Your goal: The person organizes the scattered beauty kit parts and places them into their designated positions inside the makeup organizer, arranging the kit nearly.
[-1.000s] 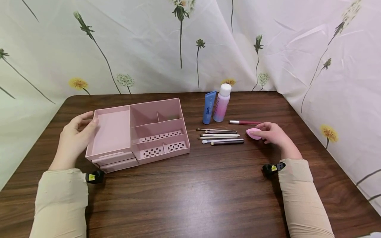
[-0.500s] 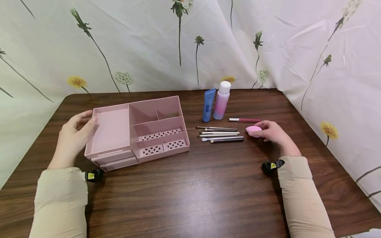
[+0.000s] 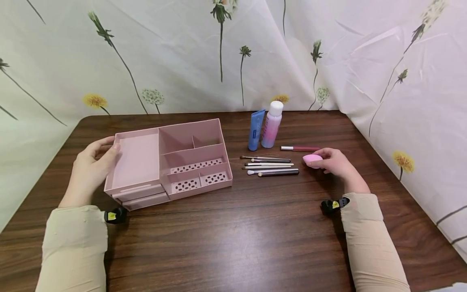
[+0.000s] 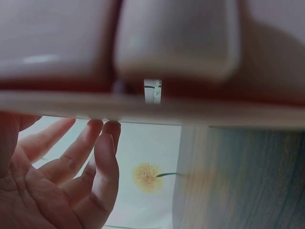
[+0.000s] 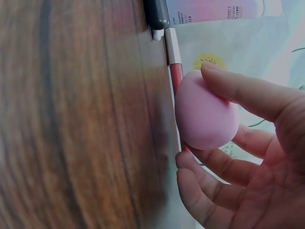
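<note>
Work appears paused, nearly unchanged over a second: right hand [image 3: 337, 164] pinches makeup sponge [image 5: 206, 113] at one o'clock; loose left hand [image 3: 91, 167] touches cosmetics organizer [image 3: 138, 160] at eleven.

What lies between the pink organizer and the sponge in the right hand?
In the head view, the brushes lie on the table between the organizer and sponge; the blue tube and bottle stand farther back.

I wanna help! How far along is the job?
Little looks done: no items show in the pink organizer. In hand: the right hand pinches the sponge; the left hand touches the organizer. Probably remaining: brushes, red stick, blue tube and bottle on the table.
</note>
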### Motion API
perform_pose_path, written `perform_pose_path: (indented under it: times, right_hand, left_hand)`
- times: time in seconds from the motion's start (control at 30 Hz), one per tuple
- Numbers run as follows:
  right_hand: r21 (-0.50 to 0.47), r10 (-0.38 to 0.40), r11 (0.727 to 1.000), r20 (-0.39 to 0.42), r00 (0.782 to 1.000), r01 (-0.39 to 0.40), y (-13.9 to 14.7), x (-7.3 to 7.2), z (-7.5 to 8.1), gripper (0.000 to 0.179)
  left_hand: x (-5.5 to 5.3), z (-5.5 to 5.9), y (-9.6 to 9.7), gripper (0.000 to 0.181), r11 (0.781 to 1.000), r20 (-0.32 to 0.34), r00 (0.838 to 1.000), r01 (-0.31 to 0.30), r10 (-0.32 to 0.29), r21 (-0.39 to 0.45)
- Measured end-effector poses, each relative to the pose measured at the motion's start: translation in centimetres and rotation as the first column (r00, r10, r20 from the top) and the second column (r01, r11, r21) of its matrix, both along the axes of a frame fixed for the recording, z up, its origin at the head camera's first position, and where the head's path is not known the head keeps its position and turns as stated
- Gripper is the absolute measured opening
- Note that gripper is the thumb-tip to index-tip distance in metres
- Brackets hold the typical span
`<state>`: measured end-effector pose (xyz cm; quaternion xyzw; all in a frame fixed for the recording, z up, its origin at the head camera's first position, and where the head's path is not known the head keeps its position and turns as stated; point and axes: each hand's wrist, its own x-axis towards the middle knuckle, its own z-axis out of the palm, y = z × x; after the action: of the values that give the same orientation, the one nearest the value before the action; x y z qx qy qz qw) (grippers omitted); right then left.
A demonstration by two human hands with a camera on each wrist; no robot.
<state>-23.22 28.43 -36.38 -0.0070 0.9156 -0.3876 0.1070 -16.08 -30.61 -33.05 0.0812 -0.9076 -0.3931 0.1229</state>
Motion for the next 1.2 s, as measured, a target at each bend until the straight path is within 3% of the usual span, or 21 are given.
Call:
perform_pose_path:
  times: [0.83, 1.2]
  right_hand:
    - [-0.161, -0.078, 0.986, -0.177, 0.981, 0.049, -1.0, 0.7, 2.0, 0.053]
    - [-0.350, -0.099, 0.937, -0.282, 0.954, -0.006, -2.3, 1.6, 3.6, 0.044]
  left_hand:
    - [0.1, 0.0, -0.1, 0.059, 1.000, -0.021, 1.000, -0.003, 0.003, 0.007]
    - [0.1, -0.1, -0.2, 0.059, 1.000, -0.032, 1.000, -0.001, 0.001, 0.010]
